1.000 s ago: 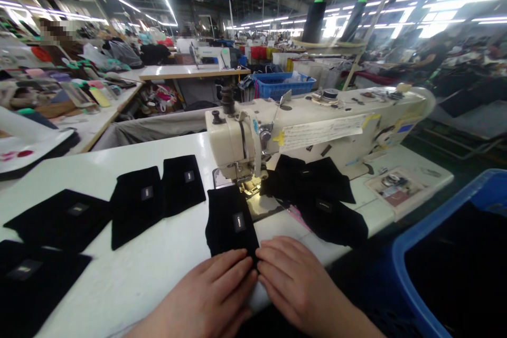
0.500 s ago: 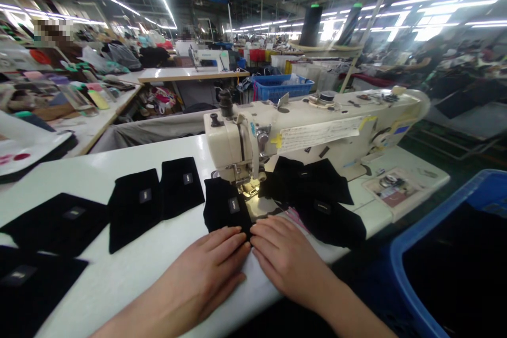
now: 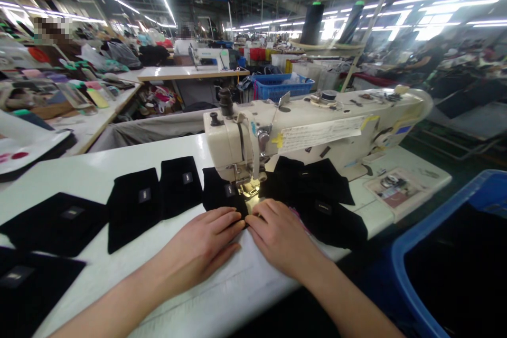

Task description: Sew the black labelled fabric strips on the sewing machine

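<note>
A black fabric piece (image 3: 219,194) with a small grey label lies at the needle of a cream sewing machine (image 3: 309,129). My left hand (image 3: 202,243) rests flat on the white table, fingers stretched onto the piece's near edge. My right hand (image 3: 277,235) lies beside it, fingertips pressed on the same edge close to the presser foot (image 3: 250,189). Both hands touch at the fingertips. Neither hand grips anything.
Several black labelled pieces (image 3: 137,206) lie in a row to the left on the white table (image 3: 99,169). A heap of black pieces (image 3: 317,195) sits right of the needle. A blue bin (image 3: 455,253) stands at the lower right. Other workbenches fill the background.
Both hands have slid forward toward the machine, pushing the black piece away from me and under the presser foot. The piece now lies mostly behind the needle.
</note>
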`<move>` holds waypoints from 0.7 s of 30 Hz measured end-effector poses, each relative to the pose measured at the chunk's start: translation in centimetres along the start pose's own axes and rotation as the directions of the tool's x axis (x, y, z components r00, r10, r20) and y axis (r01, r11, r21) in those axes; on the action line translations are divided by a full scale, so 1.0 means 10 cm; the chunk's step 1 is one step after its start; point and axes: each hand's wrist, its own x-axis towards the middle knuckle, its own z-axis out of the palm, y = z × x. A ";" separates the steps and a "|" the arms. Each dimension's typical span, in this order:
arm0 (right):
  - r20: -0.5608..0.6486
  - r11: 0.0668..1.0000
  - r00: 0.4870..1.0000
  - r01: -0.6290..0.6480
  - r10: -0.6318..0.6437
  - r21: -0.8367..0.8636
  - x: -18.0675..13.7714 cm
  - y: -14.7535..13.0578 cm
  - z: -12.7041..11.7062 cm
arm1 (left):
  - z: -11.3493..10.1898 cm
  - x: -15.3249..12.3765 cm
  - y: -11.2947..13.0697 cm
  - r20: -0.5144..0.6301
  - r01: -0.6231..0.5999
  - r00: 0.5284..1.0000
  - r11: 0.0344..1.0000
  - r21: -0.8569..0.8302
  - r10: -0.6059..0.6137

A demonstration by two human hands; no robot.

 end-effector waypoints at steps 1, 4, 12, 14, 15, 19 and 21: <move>0.005 1.000 1.000 -0.001 0.002 -0.013 0.02 0.00 0.00 | 0.00 0.01 -0.03 0.004 -0.001 1.000 1.000 0.006 0.001; 0.023 0.999 1.000 -0.001 0.002 -0.037 0.05 0.01 0.01 | 0.01 0.02 -0.10 -0.010 0.023 1.000 1.000 0.003 -0.023; -0.092 0.997 0.994 -0.070 0.065 -0.044 -0.04 0.11 -0.12 | 0.00 0.10 -0.27 -0.016 0.052 0.998 0.998 -0.039 -0.053; -0.121 0.996 0.990 -0.079 0.073 -0.044 -0.07 0.14 -0.17 | 0.01 0.11 -0.32 -0.017 0.062 0.998 0.997 -0.034 -0.063; -0.136 0.996 0.988 -0.082 0.076 -0.045 -0.09 0.16 -0.19 | 0.01 0.12 -0.34 -0.017 0.063 0.998 0.997 -0.033 -0.063; -0.203 0.991 0.974 -0.114 0.098 -0.068 -0.13 0.22 -0.30 | 0.02 0.15 -0.43 -0.009 0.067 0.998 0.997 -0.033 -0.067; -0.243 0.985 0.962 -0.148 0.124 -0.084 -0.15 0.28 -0.36 | 0.01 0.17 -0.45 -0.005 0.073 0.997 0.997 -0.028 -0.073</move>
